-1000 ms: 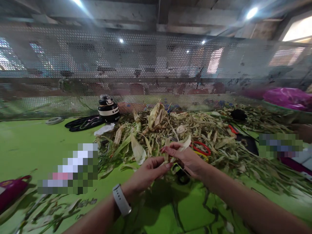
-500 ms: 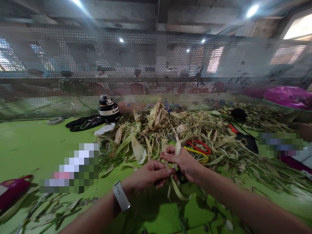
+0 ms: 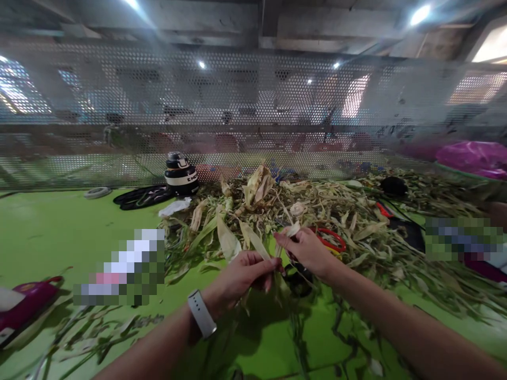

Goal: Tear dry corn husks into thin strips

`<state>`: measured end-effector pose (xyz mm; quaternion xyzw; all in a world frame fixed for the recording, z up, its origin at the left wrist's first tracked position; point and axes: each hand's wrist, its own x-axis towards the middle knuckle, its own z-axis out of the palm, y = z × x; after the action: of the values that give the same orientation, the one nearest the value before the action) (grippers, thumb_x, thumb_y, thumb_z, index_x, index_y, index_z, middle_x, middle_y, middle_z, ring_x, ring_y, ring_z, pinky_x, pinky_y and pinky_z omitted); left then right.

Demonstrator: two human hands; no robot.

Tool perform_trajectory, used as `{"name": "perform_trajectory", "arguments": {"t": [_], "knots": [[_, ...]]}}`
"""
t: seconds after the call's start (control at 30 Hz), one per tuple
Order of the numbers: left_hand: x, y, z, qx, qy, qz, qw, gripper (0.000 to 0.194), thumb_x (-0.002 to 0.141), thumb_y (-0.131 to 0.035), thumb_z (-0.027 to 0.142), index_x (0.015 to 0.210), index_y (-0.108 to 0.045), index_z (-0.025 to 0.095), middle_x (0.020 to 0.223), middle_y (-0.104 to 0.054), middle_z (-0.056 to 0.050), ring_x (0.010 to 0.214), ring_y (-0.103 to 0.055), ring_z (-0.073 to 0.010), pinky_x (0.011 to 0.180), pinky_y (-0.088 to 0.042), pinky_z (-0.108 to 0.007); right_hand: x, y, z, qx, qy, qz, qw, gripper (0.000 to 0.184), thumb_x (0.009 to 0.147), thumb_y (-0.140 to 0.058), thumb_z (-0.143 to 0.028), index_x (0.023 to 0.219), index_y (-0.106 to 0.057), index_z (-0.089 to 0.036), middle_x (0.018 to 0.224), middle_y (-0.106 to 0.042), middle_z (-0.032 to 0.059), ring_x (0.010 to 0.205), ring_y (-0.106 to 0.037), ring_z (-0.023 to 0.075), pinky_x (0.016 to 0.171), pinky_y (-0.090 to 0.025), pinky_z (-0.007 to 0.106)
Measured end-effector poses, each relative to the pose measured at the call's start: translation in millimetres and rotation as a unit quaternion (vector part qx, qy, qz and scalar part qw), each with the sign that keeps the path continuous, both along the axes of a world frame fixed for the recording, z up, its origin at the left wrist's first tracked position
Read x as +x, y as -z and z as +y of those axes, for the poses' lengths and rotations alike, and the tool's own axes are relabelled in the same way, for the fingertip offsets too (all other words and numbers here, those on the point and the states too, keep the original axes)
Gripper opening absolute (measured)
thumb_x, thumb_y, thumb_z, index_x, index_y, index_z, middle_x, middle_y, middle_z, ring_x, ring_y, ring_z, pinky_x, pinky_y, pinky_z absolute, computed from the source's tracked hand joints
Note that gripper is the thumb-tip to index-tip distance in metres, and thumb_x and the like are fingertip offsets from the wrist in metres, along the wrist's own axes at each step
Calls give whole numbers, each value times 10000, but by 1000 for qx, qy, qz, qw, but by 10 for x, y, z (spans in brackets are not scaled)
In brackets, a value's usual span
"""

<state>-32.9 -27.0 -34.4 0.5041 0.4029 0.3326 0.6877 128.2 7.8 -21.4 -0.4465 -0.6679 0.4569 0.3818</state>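
My left hand (image 3: 251, 269), with a pale watch strap on its wrist, pinches dried corn husk strips (image 3: 255, 241) between thumb and fingers. Close beside it, my right hand (image 3: 311, 252) is closed on the upper end of the husk (image 3: 293, 229), which folds over at its fingers. Both hands are held above the green tabletop (image 3: 261, 343). A dark round object (image 3: 298, 281) lies beneath my right hand, partly hidden. Behind that hand are a red loop handle (image 3: 332, 240) and a yellow one, half covered by it.
A heap of dried husks (image 3: 348, 211) spreads behind the hands and rightward. A black bottle (image 3: 181, 182), a coiled black cable (image 3: 140, 197) and a tape roll (image 3: 97, 192) stand back left. At left lies a purple tool (image 3: 29, 303). A perforated metal screen (image 3: 245, 111) closes the back.
The husk's upper end, upright before, is now bent over at my right fingers. One strip now leans left over my left hand. The view has shifted slightly.
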Motion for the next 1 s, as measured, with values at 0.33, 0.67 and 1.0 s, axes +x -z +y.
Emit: {"name": "perform_trajectory", "arguments": {"t": [0.33,0.67,1.0], "knots": [[10,12,35,-63,-99,-229,966,197,768,-595,272,904,-641,138,792,-674,-60,733,-602,-130,639,-449,-205,78,-152,13,22,-90,-72,993,426,814,-435,-528,715,-597,-146,667,-569,-2,627,-504,125,586,-380,227],[28,-21,68,-49,-155,-287,944,188,799,-553,273,926,-624,155,927,-692,-68,931,-604,-158,781,-450,-244,98,-92,21,230,126,-130,956,187,795,-531,-336,848,-568,-161,864,-583,59,823,-519,180,738,-395,290],[84,16,10,43,-160,-226,960,259,792,-569,272,998,-641,133,1089,-646,-78,1111,-513,-193,998,-339,-300,-83,24,-216,266,-69,-214,937,136,828,-486,-243,743,-566,-172,714,-570,21,658,-493,130,609,-357,231]]}}
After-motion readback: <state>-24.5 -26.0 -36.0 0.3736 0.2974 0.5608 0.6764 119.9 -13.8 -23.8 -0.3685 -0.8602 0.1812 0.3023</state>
